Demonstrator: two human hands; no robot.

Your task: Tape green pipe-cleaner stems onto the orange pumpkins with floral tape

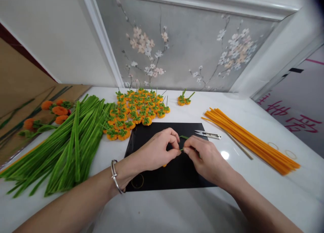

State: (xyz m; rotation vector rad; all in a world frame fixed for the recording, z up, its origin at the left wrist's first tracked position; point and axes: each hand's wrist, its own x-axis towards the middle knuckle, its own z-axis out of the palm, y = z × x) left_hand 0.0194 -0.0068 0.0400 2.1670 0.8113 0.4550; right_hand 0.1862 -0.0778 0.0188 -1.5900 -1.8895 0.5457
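Above the black mat (152, 182), my left hand (158, 150) and my right hand (206, 155) meet with their fingertips close together. Between them runs a thin green pipe cleaner (184, 137), bent and partly hidden by the fingers. Thumb and index finger of each hand are pinched on it. A bit of orange (164, 165) peeks out under my left hand; what it belongs to is hidden. Small thread snips (209, 134) lie just beyond my right hand, across the mat's right edge.
Many green pipe cleaners (73, 141) are heaped at left, beside orange pompom flowers (60, 110). Small orange-and-green flower pieces (136, 111) crowd behind the mat, with a separate pair (184, 99) farther right. Orange pipe cleaners (253, 141) and a thin stick (239, 145) lie at right.
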